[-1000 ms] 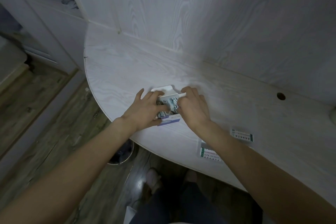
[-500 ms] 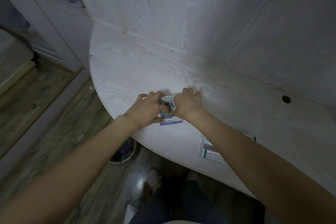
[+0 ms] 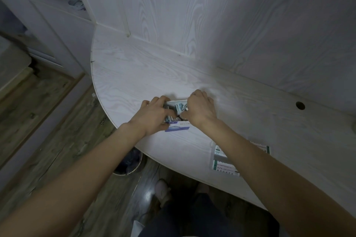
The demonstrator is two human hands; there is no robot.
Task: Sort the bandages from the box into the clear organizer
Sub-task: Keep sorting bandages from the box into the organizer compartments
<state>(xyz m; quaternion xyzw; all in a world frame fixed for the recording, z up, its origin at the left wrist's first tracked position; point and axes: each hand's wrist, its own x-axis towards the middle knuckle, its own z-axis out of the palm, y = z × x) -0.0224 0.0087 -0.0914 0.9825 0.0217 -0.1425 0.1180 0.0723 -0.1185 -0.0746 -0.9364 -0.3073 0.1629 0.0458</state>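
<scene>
Near the curved front edge of the pale wood-grain tabletop (image 3: 134,75), both of the person's hands met over a small white cardboard box with a blue-printed flap (image 3: 178,126). The left hand (image 3: 154,116) lay against the box's left side with its fingers curled around it, holding the box in place. The right hand (image 3: 200,108) covered the box's right end, its fingers bent down into the opening; whether they pinched anything inside could not be told, since the back of the hand hid the fingertips. Between the two hands a packed bundle of teal-and-white wrapped bandages (image 3: 178,107) showed, standing on edge inside the box and touching both hands. The blue-printed flap lay flat on the tabletop just in front of the hands, toward the person.

Well apart to the right, close to the table's front edge, sat the clear plastic organizer (image 3: 218,157), partly hidden under the right forearm, with white, green-edged bandage strips lying in it; its separate compartments could not be made out. A round cable hole (image 3: 300,105) pierced the tabletop far to the right, near the pale wood-grain wall panel (image 3: 212,15) behind. Below the table's edge, on the dark plank floor (image 3: 48,121), stood a round waste bin (image 3: 128,162), and the person's pale slipper (image 3: 162,188) showed near it.
</scene>
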